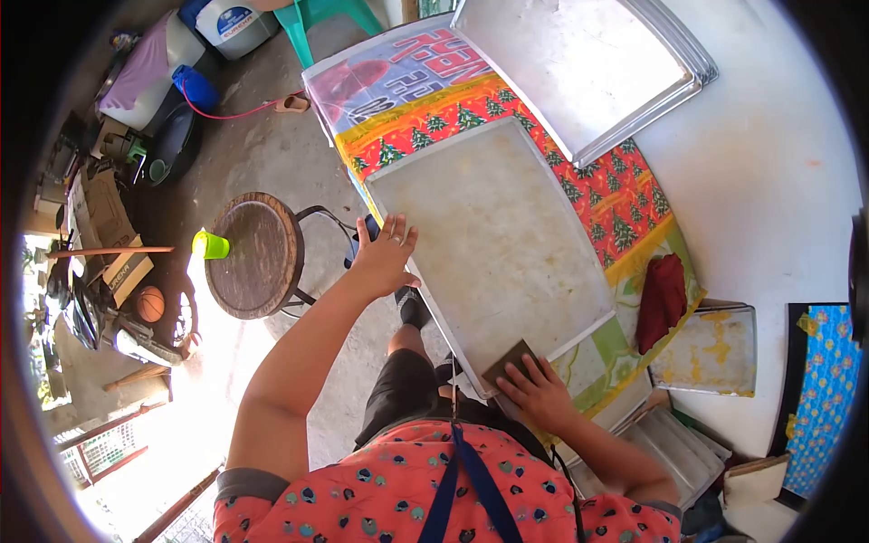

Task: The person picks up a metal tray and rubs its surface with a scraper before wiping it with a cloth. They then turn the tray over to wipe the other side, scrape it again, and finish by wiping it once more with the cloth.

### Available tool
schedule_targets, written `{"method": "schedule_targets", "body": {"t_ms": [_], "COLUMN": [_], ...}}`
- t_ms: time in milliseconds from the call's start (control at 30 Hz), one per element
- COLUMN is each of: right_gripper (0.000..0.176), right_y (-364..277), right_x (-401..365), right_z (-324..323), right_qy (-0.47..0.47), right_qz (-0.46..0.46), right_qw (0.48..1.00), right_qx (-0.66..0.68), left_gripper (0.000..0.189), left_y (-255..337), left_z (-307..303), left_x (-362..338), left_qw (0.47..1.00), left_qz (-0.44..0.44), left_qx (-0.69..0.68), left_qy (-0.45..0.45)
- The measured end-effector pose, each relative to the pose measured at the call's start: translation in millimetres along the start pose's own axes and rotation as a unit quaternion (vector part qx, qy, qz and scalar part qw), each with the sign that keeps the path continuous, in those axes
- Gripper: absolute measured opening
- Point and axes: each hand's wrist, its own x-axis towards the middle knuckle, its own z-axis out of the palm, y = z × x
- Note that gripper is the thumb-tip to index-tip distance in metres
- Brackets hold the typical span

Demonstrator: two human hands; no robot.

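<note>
A large, shallow metal baking tray (507, 235) with a worn, spotted surface lies on a table with a patterned cover. My left hand (385, 258) holds its left rim, fingertips over the edge. Close to the near corner, my right hand (539, 394) presses a flat brown rectangular piece (509, 360) against the tray, its fingers spread over the piece. Stacked metal trays (588, 72) sit at the far right of the table, overlapping the cover. A dark red cloth (661, 303) rests at the table's right edge.
To the left stands a round wooden stool (253, 258) with a lime green cup (210, 244) at its rim. More trays (711, 351) are at the right, by the white wall. A green plastic stool (326, 20), a black basin (172, 145) and a basketball (150, 303) are farther off.
</note>
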Motion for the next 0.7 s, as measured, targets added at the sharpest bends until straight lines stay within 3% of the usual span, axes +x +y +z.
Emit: {"method": "schedule_targets", "body": {"t_ms": [67,233,300,333,433,500,600,700], "right_gripper": [0.049,0.042,0.043,0.043,0.041,0.041,0.042,0.039], "right_y": [7.9,38.0,40.1,36.4,22.4,10.9,9.0,20.6], "right_x": [50.2,231.3,234.4,221.1,137.3,89.5,102.3,194.6], "right_z": [-11.3,-17.6,-16.3,-18.7,-2.4,6.0,-7.8,-23.0], "right_qy": [0.020,0.182,0.176,0.162,0.117,0.083,0.084,0.149], "right_qz": [-0.019,0.000,-0.003,-0.011,-0.053,-0.043,-0.030,-0.028], "right_qw": [0.999,0.979,0.980,0.983,0.987,0.994,0.994,0.984], "right_qx": [-0.041,-0.088,-0.091,-0.087,-0.092,-0.062,-0.058,-0.092], "left_gripper": [0.091,0.086,0.085,0.086,0.088,0.093,0.096,0.096], "left_y": [0.0,-16.1,-32.7,-36.6,-52.4,-57.1,-52.8,-52.3], "left_z": [-1.6,-15.8,-24.2,-27.3,-27.1,-24.3,-16.9,-23.1], "left_x": [-2.1,-4.4,1.3,1.7,11.5,18.0,27.0,26.2], "left_qw": [1.000,0.998,0.994,0.994,0.988,0.992,0.995,0.996], "left_qz": [0.006,0.023,0.012,-0.023,-0.085,-0.086,-0.070,-0.065], "left_qx": [-0.006,-0.055,-0.106,-0.069,-0.055,-0.049,-0.033,-0.026], "left_qy": [0.010,0.017,0.031,0.086,0.116,0.084,0.059,0.048]}}
